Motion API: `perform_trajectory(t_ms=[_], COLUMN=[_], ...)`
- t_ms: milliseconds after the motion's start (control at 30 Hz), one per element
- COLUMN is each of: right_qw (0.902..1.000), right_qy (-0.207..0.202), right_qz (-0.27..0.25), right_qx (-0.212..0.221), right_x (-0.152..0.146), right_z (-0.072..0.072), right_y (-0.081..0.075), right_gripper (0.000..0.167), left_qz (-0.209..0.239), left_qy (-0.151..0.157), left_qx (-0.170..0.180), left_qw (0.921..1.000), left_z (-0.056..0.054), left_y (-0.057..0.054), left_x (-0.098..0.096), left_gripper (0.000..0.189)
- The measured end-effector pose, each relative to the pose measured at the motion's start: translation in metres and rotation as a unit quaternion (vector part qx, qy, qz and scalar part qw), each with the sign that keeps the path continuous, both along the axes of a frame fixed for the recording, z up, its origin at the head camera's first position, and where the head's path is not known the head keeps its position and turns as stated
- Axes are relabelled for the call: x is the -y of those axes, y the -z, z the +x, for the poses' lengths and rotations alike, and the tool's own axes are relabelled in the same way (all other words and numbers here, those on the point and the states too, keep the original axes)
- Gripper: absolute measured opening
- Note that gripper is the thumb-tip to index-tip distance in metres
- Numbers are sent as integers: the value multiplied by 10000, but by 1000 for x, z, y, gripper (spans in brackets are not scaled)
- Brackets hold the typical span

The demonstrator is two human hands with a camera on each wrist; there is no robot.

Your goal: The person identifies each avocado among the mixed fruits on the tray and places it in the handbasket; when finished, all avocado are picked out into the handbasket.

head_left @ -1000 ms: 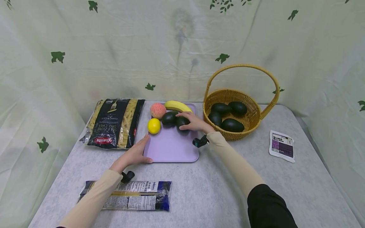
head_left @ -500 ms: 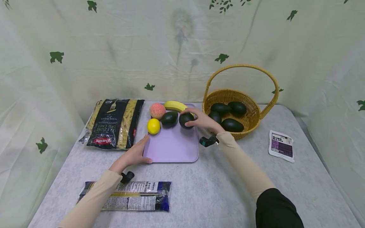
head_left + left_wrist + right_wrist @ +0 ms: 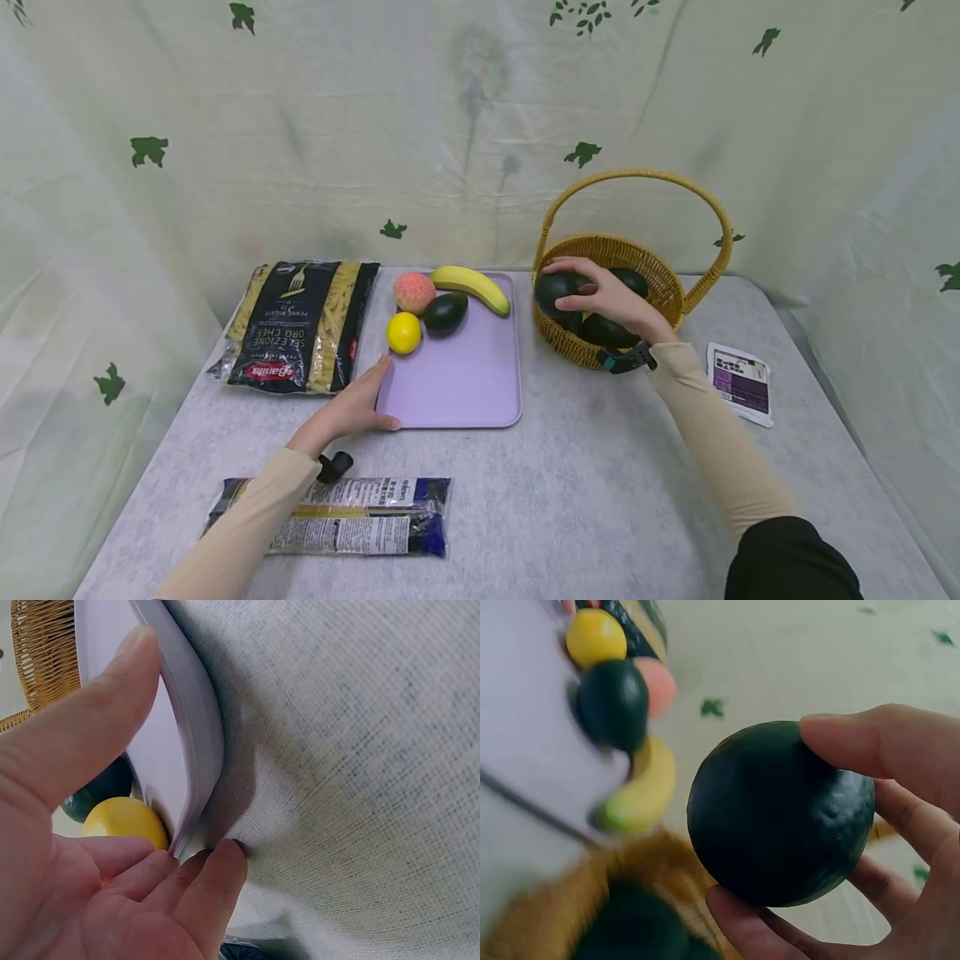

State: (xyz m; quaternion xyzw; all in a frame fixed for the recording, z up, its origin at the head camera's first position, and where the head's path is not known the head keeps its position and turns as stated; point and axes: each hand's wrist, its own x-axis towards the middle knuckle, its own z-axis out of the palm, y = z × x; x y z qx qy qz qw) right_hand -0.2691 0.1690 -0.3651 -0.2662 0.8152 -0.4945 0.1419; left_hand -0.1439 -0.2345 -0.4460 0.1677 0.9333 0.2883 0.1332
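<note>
My right hand [image 3: 603, 296] grips a dark green avocado [image 3: 780, 817] between thumb and fingers, over the left part of the wicker basket [image 3: 573, 348]. More avocados lie inside the basket, partly hidden by that hand. My left hand [image 3: 354, 404] rests at the near left corner of the lilac tray [image 3: 457, 392], its thumb touching the rim and its fingers along the left side. Grouped toward the back of the tray are another avocado [image 3: 446, 313], a yellow lemon [image 3: 404, 333], a pink peach [image 3: 414, 292] and a banana [image 3: 472, 286].
A black bag of penne pasta [image 3: 296, 325] lies left of the tray. Near the front, a long pasta packet [image 3: 360, 517] is partly under the left forearm. A white and purple pouch [image 3: 741, 379] lies right of the basket, whose tall handle [image 3: 637, 173] arches above it.
My right hand has lifted an avocado from the tray and carried it right, over the basket. The left hand has stayed at the tray corner.
</note>
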Motion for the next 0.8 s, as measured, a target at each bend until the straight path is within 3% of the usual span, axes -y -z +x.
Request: perform_trajectory(t_ms=[267,467,800], right_qw=[9962,9879,9775], right_qy=[734,1164,1084], right_qz=[440,1023,1772], right_qx=[-134,-114,-352], right_x=[-61,-87,-96], right_z=[-2,-1,-6], right_y=[-2,0,12], right_gripper=[49,51,50], left_qz=[-11,-32,-16], left_qy=[7,-3,-12], left_qx=[-22,-37,-26], left_qw=[10000,10000,10000], left_z=[0,0,0], left_y=[0,-1,1], left_x=[-1,-1,0], left_gripper=[100,101,101])
